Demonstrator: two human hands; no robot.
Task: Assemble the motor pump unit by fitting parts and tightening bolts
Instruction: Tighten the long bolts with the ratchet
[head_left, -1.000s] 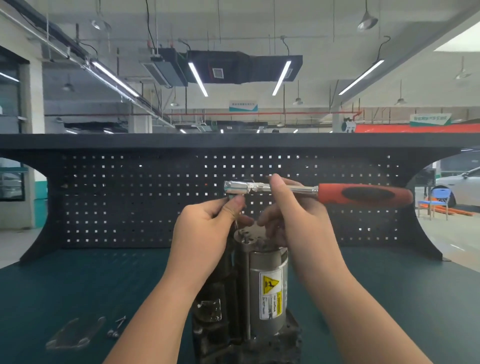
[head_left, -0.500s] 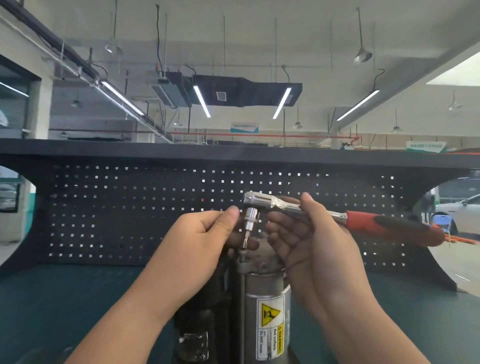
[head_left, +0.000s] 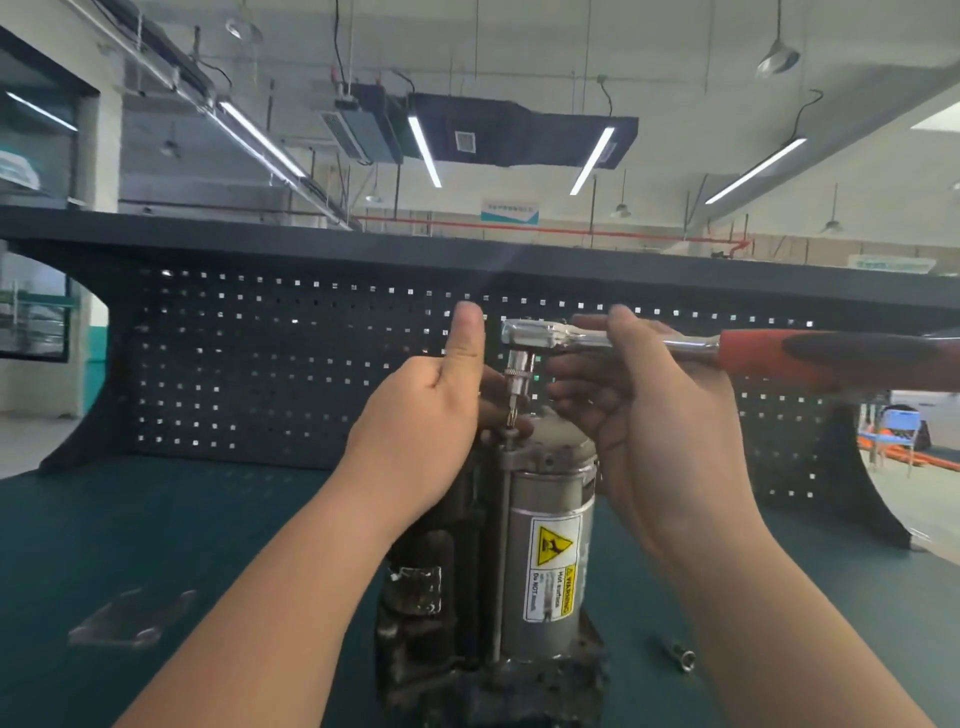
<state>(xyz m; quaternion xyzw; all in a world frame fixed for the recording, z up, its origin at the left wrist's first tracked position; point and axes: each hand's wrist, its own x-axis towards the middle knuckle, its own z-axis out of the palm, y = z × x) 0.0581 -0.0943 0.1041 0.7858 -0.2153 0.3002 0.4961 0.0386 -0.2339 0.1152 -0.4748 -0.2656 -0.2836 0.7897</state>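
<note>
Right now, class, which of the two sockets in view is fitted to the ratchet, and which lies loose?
The socket under the ratchet head is fitted. The loose socket lies on the mat, right of the pump unit.

two hands (head_left: 421, 415); one ratchet wrench (head_left: 675, 345); one motor pump unit (head_left: 545, 519); one loose socket (head_left: 681, 652); one bracket (head_left: 130, 618)

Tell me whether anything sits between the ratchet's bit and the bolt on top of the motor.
Nothing visible does. The bit points straight down at the bolt on the motor, with the left hand beside it and the right hand holding the ratchet.
</note>
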